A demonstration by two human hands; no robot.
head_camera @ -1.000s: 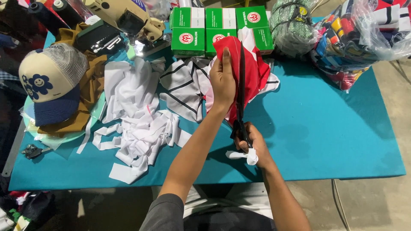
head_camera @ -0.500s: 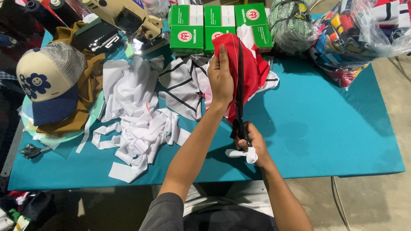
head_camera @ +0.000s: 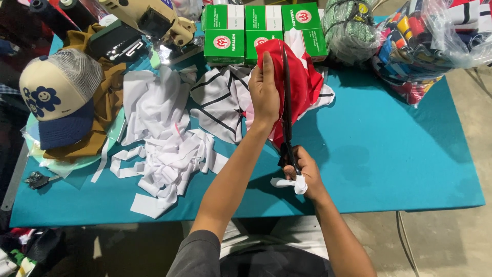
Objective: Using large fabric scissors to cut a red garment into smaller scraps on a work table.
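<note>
Two hands work above the teal table (head_camera: pixel 389 154), which serves as landmark. At its middle, toward the far edge, the left hand (head_camera: pixel 264 92) pinches a red fabric piece (head_camera: pixel 302 82) and lifts it taut, likely so the blades can bite cleanly. Nearer the front edge, the right hand (head_camera: pixel 302 172) is closed around the handles of long black scissors (head_camera: pixel 287 102), whose blades run up along the cloth; I cannot tell how far they gape. Left of centre lies a heap of white fabric scraps (head_camera: pixel 164 154); a cap (head_camera: pixel 59 97) sits at the left end, green boxes (head_camera: pixel 256 31) along the far edge.
</note>
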